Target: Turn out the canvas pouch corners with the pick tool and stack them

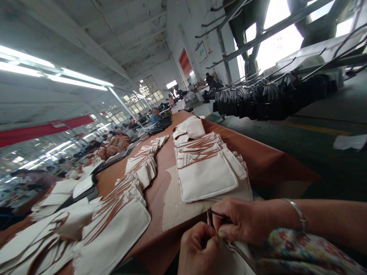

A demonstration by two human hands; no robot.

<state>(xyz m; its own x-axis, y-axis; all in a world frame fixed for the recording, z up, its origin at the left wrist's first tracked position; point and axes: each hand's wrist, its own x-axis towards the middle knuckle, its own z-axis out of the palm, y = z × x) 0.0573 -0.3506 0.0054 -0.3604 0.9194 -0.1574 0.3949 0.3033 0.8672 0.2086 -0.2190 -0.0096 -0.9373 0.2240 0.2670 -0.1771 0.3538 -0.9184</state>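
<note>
Low in the head view, my left hand (199,246) is closed, its thumb and fingers pinching the edge of a cream bag panel (233,261) with dark trim. My right hand (241,221), a bangle on its wrist, is closed around a small dark-handled tool (219,215), perhaps thread snips. The tool's tip is close above my left fingertips, and my two hands nearly touch. Much of the panel is hidden by my hands and the bottom edge of the view. Just beyond them, a stack of cream panels (208,177) with brown edging lies on the table.
The long table has a brown cover (160,194) and a sheet of cardboard (173,214). More overlapping cream panels (114,233) run along the left. Dark bags (266,103) hang from a metal rack at right. People work farther back, one in blue (155,115).
</note>
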